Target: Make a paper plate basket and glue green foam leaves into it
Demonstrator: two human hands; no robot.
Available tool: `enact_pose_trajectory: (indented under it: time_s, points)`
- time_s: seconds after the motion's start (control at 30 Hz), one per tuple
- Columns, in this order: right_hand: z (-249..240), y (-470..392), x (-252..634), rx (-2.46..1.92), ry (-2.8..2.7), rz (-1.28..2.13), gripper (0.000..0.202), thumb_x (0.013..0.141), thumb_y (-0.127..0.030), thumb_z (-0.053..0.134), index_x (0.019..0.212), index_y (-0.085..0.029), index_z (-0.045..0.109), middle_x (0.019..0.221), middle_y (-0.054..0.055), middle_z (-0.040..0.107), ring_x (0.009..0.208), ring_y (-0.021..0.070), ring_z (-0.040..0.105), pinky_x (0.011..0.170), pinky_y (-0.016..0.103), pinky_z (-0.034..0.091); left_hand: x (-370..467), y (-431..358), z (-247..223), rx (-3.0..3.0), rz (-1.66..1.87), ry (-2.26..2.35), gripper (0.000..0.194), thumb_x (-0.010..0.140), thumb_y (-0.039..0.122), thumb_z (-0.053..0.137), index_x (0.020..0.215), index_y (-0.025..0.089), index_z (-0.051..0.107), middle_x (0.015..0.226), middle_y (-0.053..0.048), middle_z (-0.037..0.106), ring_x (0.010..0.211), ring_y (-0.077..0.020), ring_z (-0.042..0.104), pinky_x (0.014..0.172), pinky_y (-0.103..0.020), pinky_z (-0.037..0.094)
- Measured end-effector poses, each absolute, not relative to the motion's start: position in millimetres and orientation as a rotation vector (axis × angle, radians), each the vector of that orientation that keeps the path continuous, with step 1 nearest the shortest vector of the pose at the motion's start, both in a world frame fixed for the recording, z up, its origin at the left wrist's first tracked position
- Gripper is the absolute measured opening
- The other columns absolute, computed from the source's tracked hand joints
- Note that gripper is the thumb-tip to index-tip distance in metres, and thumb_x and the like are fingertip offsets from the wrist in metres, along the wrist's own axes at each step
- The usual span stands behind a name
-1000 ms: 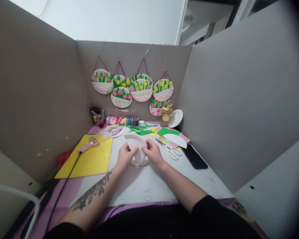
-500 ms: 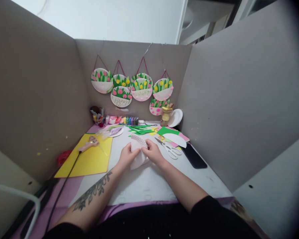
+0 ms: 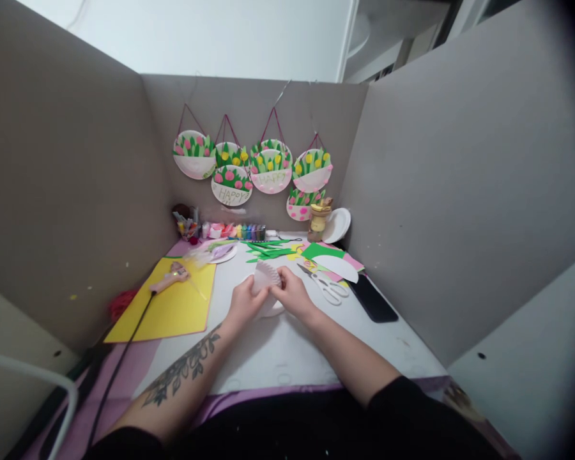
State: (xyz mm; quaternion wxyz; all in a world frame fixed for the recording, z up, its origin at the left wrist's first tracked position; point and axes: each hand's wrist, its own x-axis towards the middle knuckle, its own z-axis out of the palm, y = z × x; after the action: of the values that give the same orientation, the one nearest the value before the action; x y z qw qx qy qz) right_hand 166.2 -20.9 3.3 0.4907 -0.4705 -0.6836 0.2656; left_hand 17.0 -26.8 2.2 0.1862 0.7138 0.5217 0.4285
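A white paper plate (image 3: 267,276) with a ribbed rim stands folded upward at the middle of the white tabletop (image 3: 278,351). My left hand (image 3: 243,301) grips its left side and my right hand (image 3: 293,294) grips its right side, fingers pinching the fold. Both forearms reach in from the near edge; the left one bears a dark tattoo. The plate's lower half lies hidden behind my fingers.
White scissors (image 3: 329,289) and a black phone (image 3: 371,299) lie to the right. A glue gun (image 3: 171,278) rests on a yellow sheet (image 3: 172,310) at left. Green paper cuttings (image 3: 268,249), paint pots (image 3: 239,230) and hanging flower plates (image 3: 230,172) fill the back. Grey cardboard walls enclose the desk.
The plate went from lying partly flat to being folded and raised more upright between my hands, which drew closer together.
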Motion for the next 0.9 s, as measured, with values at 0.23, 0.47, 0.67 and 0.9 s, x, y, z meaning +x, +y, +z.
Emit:
enact_pose_trajectory:
  time_s: [0.23,0.47,0.67,0.9]
  points:
    - [-2,-18,162,-1.118,-1.585,0.643,0.021,0.069,-0.021,0.053,0.09,-0.02,0.054,0.078,-0.003,0.059,0.069,0.0139,0.055,0.063,0.024,0.042,19,-29,4,1.882,1.282,1.458,0.021,0.074,0.037,0.058,0.073,0.017,0.054,0.065,0.003,0.055,0.062,-0.0126,0.05,0.057,-0.022,0.035]
    - [-9,-9,160,-0.977,-1.455,0.877,0.026,0.067,-0.022,0.058,0.093,-0.019,0.053,0.085,0.001,0.063,0.077,0.0166,0.061,0.069,0.027,0.048,19,-28,4,1.705,1.373,1.366,0.025,0.073,0.039,0.062,0.08,0.015,0.058,0.073,0.0,0.06,0.068,-0.0158,0.053,0.061,-0.025,0.039]
    - [-4,-16,161,-1.104,-1.553,0.632,0.022,0.069,-0.022,0.055,0.091,-0.019,0.055,0.082,-0.001,0.061,0.073,0.0158,0.057,0.067,0.026,0.045,21,-31,5,1.716,1.364,1.384,0.025,0.073,0.04,0.062,0.077,0.016,0.057,0.067,0.002,0.057,0.065,-0.0143,0.051,0.057,-0.023,0.037]
    - [-6,-16,161,-1.066,-1.553,0.638,0.025,0.072,-0.023,0.054,0.097,-0.019,0.056,0.087,0.001,0.063,0.078,0.0168,0.059,0.072,0.028,0.046,20,-29,8,1.659,1.393,1.358,0.024,0.071,0.037,0.062,0.082,0.015,0.059,0.077,-0.001,0.063,0.07,-0.0158,0.055,0.062,-0.024,0.04]
